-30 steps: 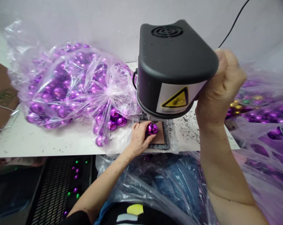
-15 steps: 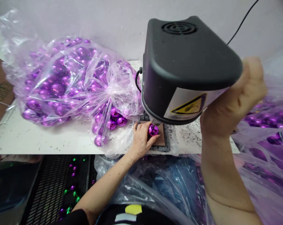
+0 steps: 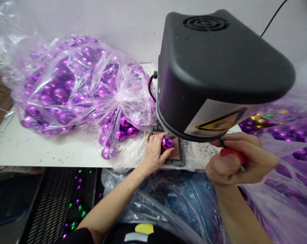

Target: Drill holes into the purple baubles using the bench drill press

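Note:
My left hand is closed round a shiny purple faceted ball, pinning it down on a brown board that lies on a dark metal base. Over the ball stands a black machine with a round vent on top and a yellow warning label. Below the label's right end, my right hand is wrapped round the red grip of a lever. Part of its metal rod shows. The machine's housing hides whatever is directly above the ball.
A clear bag of purple balls lies left on the white table, with loose balls spilling near its neck. Dark flakes litter the tabletop. Another plastic bag bulges at the right. Below left, small green and purple balls lie on black mesh.
My right hand has come down and toward me from beside the machine's housing, bringing the red lever grip into view. My left hand stays on the ball. The view has shifted slightly.

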A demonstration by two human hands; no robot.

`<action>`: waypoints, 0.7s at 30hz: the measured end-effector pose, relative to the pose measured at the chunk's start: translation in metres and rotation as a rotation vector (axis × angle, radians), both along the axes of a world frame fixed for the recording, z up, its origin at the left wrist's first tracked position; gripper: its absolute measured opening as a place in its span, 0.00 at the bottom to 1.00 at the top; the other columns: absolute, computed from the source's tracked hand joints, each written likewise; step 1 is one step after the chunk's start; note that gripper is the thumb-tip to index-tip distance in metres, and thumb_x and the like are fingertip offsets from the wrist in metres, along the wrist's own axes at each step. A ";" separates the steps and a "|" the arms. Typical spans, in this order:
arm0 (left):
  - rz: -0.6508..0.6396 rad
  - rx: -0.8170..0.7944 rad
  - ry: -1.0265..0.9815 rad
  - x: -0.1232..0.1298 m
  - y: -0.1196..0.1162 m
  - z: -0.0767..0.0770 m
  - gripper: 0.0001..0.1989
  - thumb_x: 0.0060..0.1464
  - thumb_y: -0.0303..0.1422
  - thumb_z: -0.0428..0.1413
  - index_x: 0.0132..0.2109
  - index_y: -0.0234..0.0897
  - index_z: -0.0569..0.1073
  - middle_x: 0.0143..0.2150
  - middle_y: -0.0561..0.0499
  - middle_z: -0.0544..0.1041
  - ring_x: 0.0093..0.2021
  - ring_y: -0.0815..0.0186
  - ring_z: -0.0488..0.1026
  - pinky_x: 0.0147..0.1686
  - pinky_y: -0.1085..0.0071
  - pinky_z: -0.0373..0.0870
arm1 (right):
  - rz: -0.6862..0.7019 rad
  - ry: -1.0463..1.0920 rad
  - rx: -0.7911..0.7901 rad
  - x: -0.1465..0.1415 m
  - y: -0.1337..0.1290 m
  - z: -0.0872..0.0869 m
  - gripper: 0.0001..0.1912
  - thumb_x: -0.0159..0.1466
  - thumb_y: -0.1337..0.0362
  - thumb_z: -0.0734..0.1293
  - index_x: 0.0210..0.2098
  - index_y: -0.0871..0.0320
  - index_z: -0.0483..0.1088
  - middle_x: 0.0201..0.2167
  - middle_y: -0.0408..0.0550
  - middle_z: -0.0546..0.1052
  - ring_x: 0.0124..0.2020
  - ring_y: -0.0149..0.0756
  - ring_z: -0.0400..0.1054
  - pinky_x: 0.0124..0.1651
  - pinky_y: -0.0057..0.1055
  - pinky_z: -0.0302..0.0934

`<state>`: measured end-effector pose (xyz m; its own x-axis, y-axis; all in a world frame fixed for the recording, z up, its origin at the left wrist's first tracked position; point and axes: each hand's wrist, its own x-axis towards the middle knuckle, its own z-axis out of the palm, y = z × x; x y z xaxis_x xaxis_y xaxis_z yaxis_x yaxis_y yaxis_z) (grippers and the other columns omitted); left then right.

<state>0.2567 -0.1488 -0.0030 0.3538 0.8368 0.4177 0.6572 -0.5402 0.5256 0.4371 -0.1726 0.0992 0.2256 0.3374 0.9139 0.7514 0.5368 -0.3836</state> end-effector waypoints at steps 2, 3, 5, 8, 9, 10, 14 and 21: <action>0.000 0.013 -0.017 0.000 0.000 0.000 0.22 0.61 0.40 0.58 0.58 0.36 0.66 0.51 0.42 0.76 0.53 0.55 0.70 0.62 0.54 0.57 | 0.008 -0.005 0.073 -0.001 0.002 -0.004 0.17 0.65 0.55 0.63 0.27 0.62 0.67 0.22 0.43 0.69 0.29 0.25 0.67 0.30 0.25 0.58; -0.003 0.016 -0.027 0.000 0.000 0.000 0.22 0.61 0.40 0.58 0.58 0.36 0.66 0.51 0.42 0.76 0.53 0.55 0.70 0.62 0.54 0.56 | 0.014 -0.006 0.108 -0.002 0.003 -0.005 0.17 0.65 0.56 0.62 0.27 0.62 0.66 0.20 0.42 0.67 0.28 0.25 0.66 0.30 0.25 0.57; -0.011 0.013 -0.041 0.000 0.001 0.000 0.22 0.61 0.40 0.58 0.58 0.36 0.66 0.51 0.43 0.76 0.53 0.56 0.71 0.63 0.54 0.55 | 0.037 -0.001 0.114 -0.005 0.005 -0.006 0.17 0.66 0.57 0.62 0.26 0.62 0.65 0.19 0.41 0.65 0.25 0.24 0.65 0.29 0.25 0.58; -0.008 -0.005 -0.031 0.000 0.001 0.000 0.22 0.61 0.40 0.58 0.58 0.36 0.66 0.52 0.43 0.76 0.53 0.56 0.70 0.63 0.54 0.54 | 0.066 0.030 0.094 -0.011 0.002 -0.009 0.14 0.66 0.59 0.62 0.28 0.62 0.66 0.19 0.42 0.65 0.24 0.24 0.63 0.27 0.25 0.59; -0.002 -0.010 -0.024 0.001 0.001 0.000 0.22 0.61 0.41 0.58 0.58 0.36 0.66 0.52 0.43 0.76 0.54 0.55 0.70 0.63 0.54 0.55 | 0.070 0.048 0.081 -0.012 0.001 -0.010 0.13 0.66 0.59 0.62 0.30 0.62 0.68 0.20 0.43 0.65 0.24 0.25 0.63 0.26 0.26 0.59; 0.003 -0.014 -0.017 0.001 0.001 0.000 0.22 0.61 0.41 0.58 0.57 0.36 0.66 0.52 0.42 0.76 0.54 0.55 0.69 0.63 0.54 0.55 | 0.076 0.068 0.066 -0.013 -0.001 -0.012 0.12 0.65 0.60 0.62 0.31 0.62 0.69 0.20 0.44 0.65 0.24 0.27 0.63 0.25 0.27 0.59; 0.010 -0.024 -0.024 0.001 0.001 -0.002 0.22 0.61 0.42 0.58 0.58 0.36 0.67 0.52 0.42 0.75 0.55 0.54 0.69 0.62 0.54 0.56 | 0.111 0.115 0.032 -0.015 -0.007 -0.021 0.10 0.64 0.61 0.63 0.37 0.60 0.73 0.21 0.44 0.65 0.25 0.29 0.63 0.26 0.29 0.60; -0.007 -0.039 -0.040 0.000 0.002 -0.002 0.22 0.61 0.43 0.58 0.57 0.37 0.66 0.53 0.42 0.75 0.56 0.55 0.68 0.63 0.53 0.55 | 0.163 0.156 0.010 -0.013 -0.006 -0.028 0.09 0.64 0.60 0.63 0.39 0.57 0.72 0.23 0.44 0.65 0.26 0.31 0.64 0.29 0.35 0.66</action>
<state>0.2568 -0.1470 -0.0052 0.3431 0.8505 0.3986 0.6316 -0.5230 0.5723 0.4238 -0.1790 0.0712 0.3077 0.3721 0.8757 0.5862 0.6507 -0.4826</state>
